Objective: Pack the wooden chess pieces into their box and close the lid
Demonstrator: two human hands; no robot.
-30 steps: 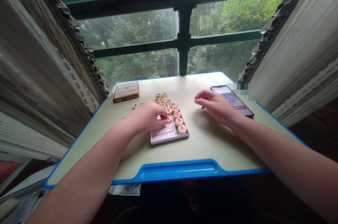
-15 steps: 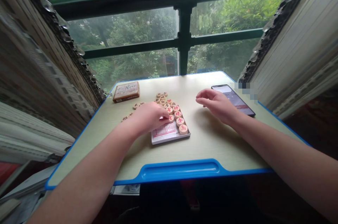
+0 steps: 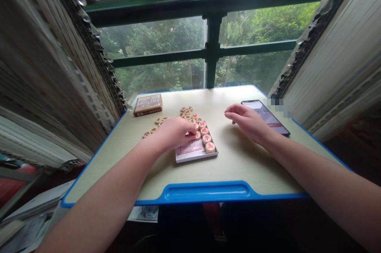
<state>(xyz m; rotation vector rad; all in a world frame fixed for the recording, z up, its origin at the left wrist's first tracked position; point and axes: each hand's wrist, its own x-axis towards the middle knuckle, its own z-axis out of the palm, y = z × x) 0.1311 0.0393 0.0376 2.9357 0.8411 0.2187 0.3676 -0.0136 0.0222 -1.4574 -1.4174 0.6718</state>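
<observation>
My left hand [image 3: 174, 134] rests over a small white tray [image 3: 193, 153] with red lines, its fingers curled and pinched at a round wooden chess piece beside the row of red-marked pieces [image 3: 206, 138] in the tray. More wooden pieces [image 3: 187, 112] lie in a heap just behind the tray, and a few pieces [image 3: 154, 127] are scattered left of my hand. My right hand [image 3: 248, 121] hovers low over the table right of the tray, fingers loosely spread and holding nothing, next to a phone [image 3: 268, 116].
A brown game box [image 3: 148, 104] sits at the table's back left. The pale table [image 3: 238, 165] has a blue rim with a groove [image 3: 208, 192] at the near edge. Bamboo blinds flank both sides; a green window frame stands behind.
Both hands stay about where they were on the table. The camera has shifted, so everything sits slightly right and lower in the picture.
</observation>
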